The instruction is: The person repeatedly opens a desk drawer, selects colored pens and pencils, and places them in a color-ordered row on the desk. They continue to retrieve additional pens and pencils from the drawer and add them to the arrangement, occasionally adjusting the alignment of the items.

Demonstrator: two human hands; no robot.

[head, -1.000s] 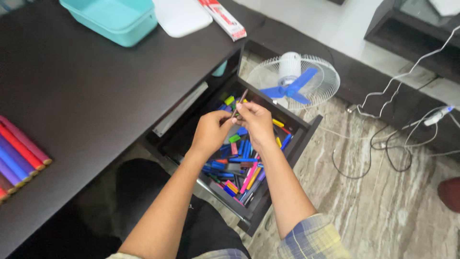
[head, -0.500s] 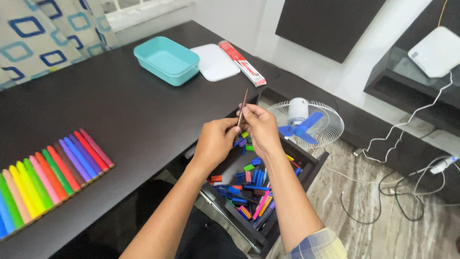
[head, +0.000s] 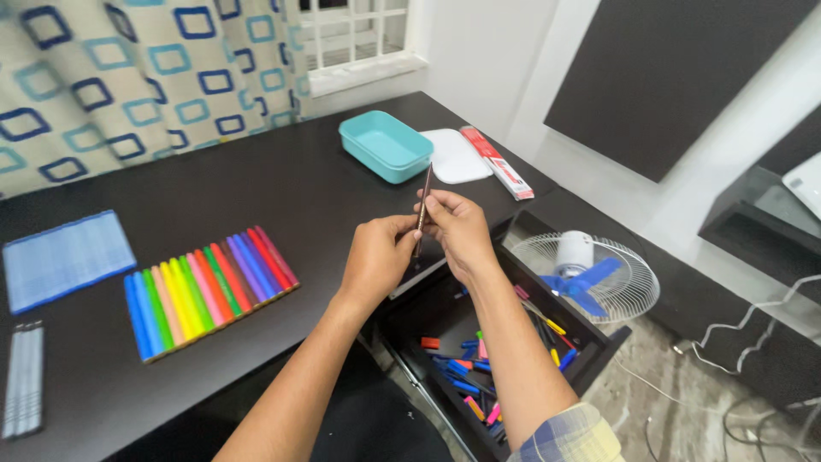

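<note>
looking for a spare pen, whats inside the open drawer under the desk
The open drawer holds a loose jumble of coloured markers, mostly blue, plus pink, yellow and orange. The right forearm covers its middle, and the desk edge hides the back.

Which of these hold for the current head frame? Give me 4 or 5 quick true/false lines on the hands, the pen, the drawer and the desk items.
1. Both hands hold a thin dark pen between them. True: left hand, right hand.
2. The drawer under the desk is shut. False: it is open, with loose coloured pens inside.
3. A row of coloured markers lies on the desk left of the hands. True.
4. The teal box sits inside the drawer. False: it stands on the desk.
5. A small fan stands on the floor. True.
</note>
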